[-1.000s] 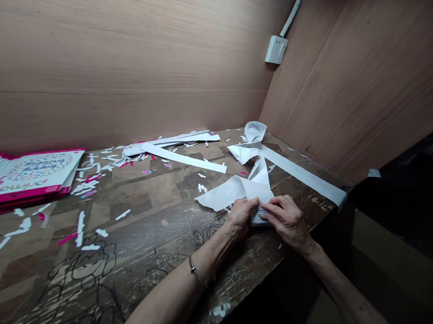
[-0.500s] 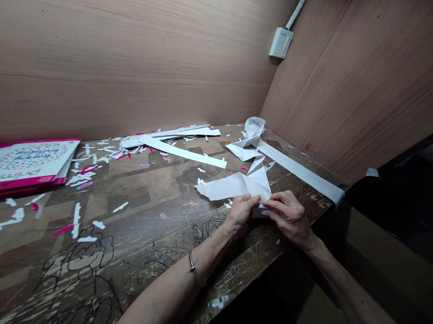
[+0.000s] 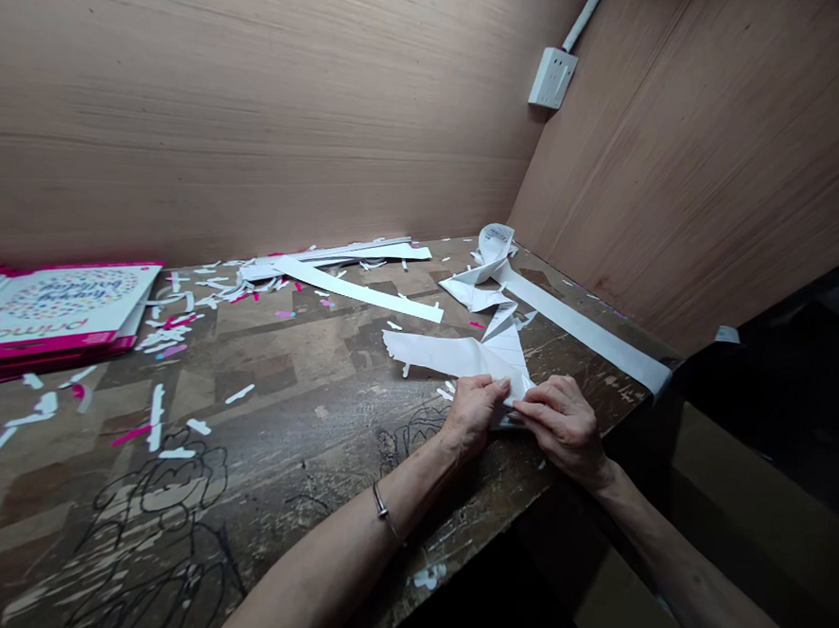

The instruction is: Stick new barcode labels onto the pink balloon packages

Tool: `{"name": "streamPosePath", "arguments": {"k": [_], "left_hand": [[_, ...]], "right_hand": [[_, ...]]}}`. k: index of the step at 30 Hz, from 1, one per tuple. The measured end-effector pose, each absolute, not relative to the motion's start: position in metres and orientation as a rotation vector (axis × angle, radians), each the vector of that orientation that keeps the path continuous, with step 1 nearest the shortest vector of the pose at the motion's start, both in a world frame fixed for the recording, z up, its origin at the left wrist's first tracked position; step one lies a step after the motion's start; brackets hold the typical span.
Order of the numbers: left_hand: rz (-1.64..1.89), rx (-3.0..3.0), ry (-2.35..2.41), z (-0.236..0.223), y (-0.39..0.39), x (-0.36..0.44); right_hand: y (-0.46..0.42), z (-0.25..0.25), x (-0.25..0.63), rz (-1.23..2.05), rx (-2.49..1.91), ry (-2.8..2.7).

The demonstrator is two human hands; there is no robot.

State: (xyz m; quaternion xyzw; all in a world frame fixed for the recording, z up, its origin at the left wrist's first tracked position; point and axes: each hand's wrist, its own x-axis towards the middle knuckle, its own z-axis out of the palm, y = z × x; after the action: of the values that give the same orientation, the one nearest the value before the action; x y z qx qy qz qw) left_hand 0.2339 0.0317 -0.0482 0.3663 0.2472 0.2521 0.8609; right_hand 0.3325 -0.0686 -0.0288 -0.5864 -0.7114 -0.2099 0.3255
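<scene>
Both hands meet at a long, creased white paper strip (image 3: pixel 452 356) near the table's front edge. My left hand (image 3: pixel 476 410) is closed, thumb on top, pinching the strip's near part. Close beside it, my right hand (image 3: pixel 562 422) is closed too, its thumb and fingertips pinching the same paper; the fold between the fingers is partly hidden. One loose end of the strip points left. Farther back, the paper zigzags to a curled loop (image 3: pixel 496 245) with print on it. A flat white strip (image 3: pixel 589 329) runs from there to the right edge.
White and pink printed cards (image 3: pixel 65 307) are stacked at the left. Several long paper offcuts (image 3: pixel 352 253) lie by the back wall, with small white and pink scraps around. A white socket box (image 3: pixel 553 78) hangs in the corner. The scratched wooden table (image 3: pixel 285 419) drops off at the right.
The loose left end of the paper strip has lifted and straightened, now pointing more directly left. Both hands stay pinched on the paper, with the printed near part more folded under. The view shifted slightly.
</scene>
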Motion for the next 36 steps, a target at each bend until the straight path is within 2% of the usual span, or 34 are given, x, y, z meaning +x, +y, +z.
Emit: {"name": "streamPosePath", "arguments": {"k": [13,18,22,25,30,36], "left_hand": [[0.558,0.772,0.570,-0.047,0.031,0.236],[0.579,0.732,0.604,-0.048,0.035,0.238],[0.602,0.683,0.616,-0.048,0.041,0.239],[0.598,0.654,0.604,-0.046,0.045,0.240],[0.577,0.643,0.582,-0.042,0.045,0.239],[0.562,0.663,0.574,-0.040,0.045,0.238]], "right_hand": [[-0.073,-0.030,0.332,-0.815,-1.387,-2.055],[-0.083,-0.027,0.328,-0.824,-1.416,-2.172],[-0.103,-0.014,0.307,-0.697,-1.380,-2.219],[-0.124,0.001,0.302,-0.510,-1.464,-1.879],[-0.155,0.004,0.378,-0.023,-1.897,-0.471],[-0.159,-0.039,0.479,0.070,-1.927,-0.132]]}}
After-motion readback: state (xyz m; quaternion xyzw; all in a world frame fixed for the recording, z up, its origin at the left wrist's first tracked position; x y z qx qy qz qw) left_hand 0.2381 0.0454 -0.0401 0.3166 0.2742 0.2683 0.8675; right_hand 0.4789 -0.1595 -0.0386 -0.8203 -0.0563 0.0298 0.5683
